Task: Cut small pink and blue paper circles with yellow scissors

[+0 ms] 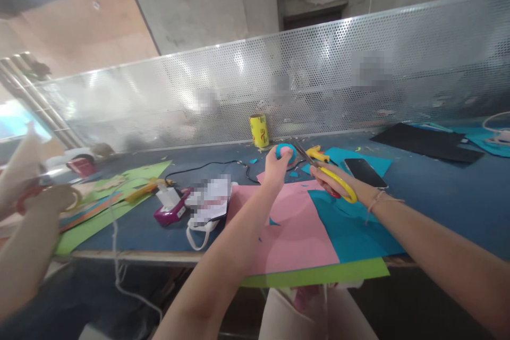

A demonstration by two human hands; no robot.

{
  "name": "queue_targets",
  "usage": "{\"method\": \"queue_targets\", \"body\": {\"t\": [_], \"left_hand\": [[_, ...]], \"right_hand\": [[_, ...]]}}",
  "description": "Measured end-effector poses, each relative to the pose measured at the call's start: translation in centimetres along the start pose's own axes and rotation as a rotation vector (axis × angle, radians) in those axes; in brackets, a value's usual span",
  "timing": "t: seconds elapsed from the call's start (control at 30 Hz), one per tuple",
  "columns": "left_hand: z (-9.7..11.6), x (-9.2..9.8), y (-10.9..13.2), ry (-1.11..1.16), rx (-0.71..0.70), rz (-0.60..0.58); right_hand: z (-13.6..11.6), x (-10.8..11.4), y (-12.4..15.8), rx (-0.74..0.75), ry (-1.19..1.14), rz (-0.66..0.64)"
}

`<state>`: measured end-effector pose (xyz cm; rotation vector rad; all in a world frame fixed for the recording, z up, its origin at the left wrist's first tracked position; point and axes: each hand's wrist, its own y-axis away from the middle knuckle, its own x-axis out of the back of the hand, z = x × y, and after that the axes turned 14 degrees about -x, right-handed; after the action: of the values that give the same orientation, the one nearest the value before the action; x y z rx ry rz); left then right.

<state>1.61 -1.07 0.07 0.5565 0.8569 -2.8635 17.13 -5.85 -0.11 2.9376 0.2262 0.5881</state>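
My left hand (275, 166) is closed, pinching a small round blue paper piece (281, 147) above the table. My right hand (323, 176) grips scissors (346, 187) with yellow and red handles. Their metal blades point up and left, close beside the blue piece; whether they touch it I cannot tell. Beneath my arms lie a pink sheet (287, 239), a blue sheet (358, 236) and a green sheet (319, 275) at the table's front edge. Small blue scraps rest on the pink sheet.
Behind my right hand are a yellow glue gun (319, 154) and a phone (364, 172). A yellow roll (259, 131) stands near the perforated metal screen (223, 90). Left of me sit a purple tissue box (173, 214), a cable and another person's hands (56, 199). Black sheets (426, 143) lie right.
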Motion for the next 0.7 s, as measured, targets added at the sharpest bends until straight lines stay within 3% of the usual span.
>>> {"method": "queue_targets", "body": {"t": [0.23,0.7], "left_hand": [[0.26,-0.04,-0.04,0.033,0.016,-0.011],[-0.35,0.25,-0.2,-0.055,0.011,-0.034]], "right_hand": [[0.35,0.34,-0.21,0.053,-0.003,-0.077],[0.24,0.4,-0.04,0.09,0.053,-0.054]]}}
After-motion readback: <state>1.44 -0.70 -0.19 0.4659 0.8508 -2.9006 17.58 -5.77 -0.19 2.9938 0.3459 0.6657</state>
